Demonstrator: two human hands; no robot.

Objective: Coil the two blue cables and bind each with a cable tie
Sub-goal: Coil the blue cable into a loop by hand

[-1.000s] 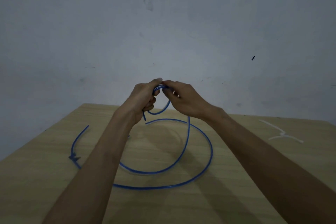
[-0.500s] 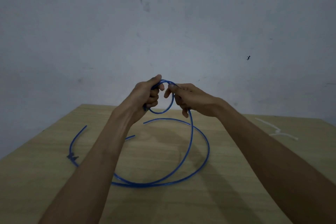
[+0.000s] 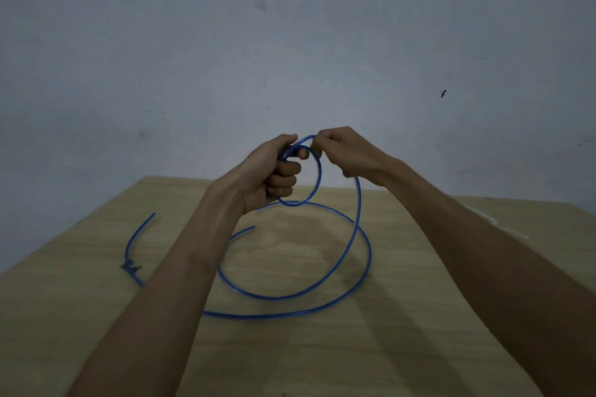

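We hold part of the thin blue plastic cable (image 3: 370,255) up above the pale wooden table (image 3: 290,358). Our left hand (image 3: 274,171) is curled in a fist round a small loop of it, and our right hand (image 3: 348,151) pinches the loop's top just beside the left. The rest of the cable lies in wide curves on the tabletop below, while thin white cable ties (image 3: 516,233) lie well apart at the far right.

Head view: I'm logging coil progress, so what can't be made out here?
All in the head view:
1. Turns gathered in the left hand: curled fingers hide the blue cable there.
2. Cable ties: blurred, partly behind the right forearm; count unclear.
3. Left cable stretch: runs behind the left forearm; same cable or a second, unclear.
4. Dark piece on it: too small to identify.
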